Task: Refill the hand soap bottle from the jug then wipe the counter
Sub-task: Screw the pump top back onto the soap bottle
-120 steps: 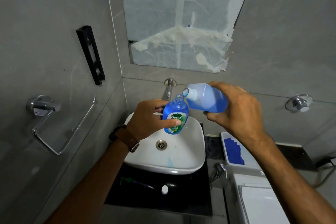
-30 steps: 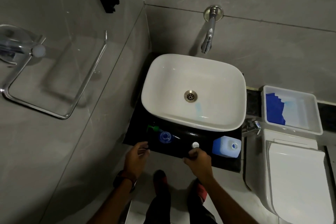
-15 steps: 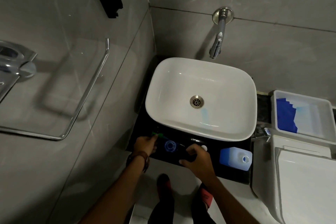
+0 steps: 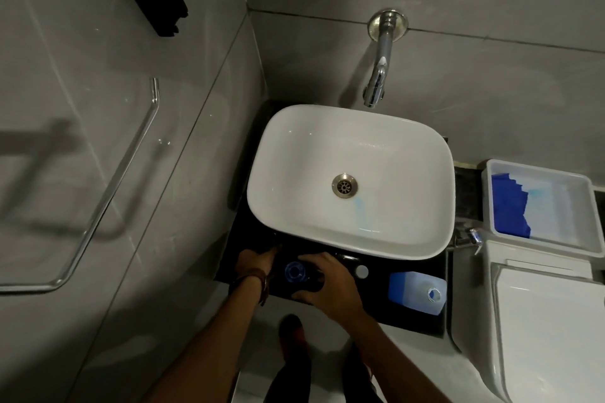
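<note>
The hand soap bottle [image 4: 296, 272] stands upright on the black counter [image 4: 406, 321] in front of the sink, seen from above with its neck open and blue soap inside. My right hand [image 4: 330, 288] is wrapped around its right side. Just left of the bottle, my left hand [image 4: 258, 262] has its fingers pinched together where the green pump lies; the pump is hidden under them. The refill jug [image 4: 413, 288] stands at the counter's right end, uncapped and partly full of blue soap. Its white cap [image 4: 362, 271] lies between bottle and jug.
The white sink [image 4: 327, 118] carries a blue soap streak [image 4: 358, 211] below the drain, with the wall tap [image 4: 378, 75] above. A white tray [image 4: 556, 178] holding a blue cloth [image 4: 510, 206] sits on the toilet tank [image 4: 540, 271] at right. A chrome towel rail [image 4: 127, 167] is on the left wall.
Four seconds ago I was pouring from the jug into the bottle over the sink. Both now stand on the counter. My hands have since closed in, the right onto the bottle, the left onto the pump.
</note>
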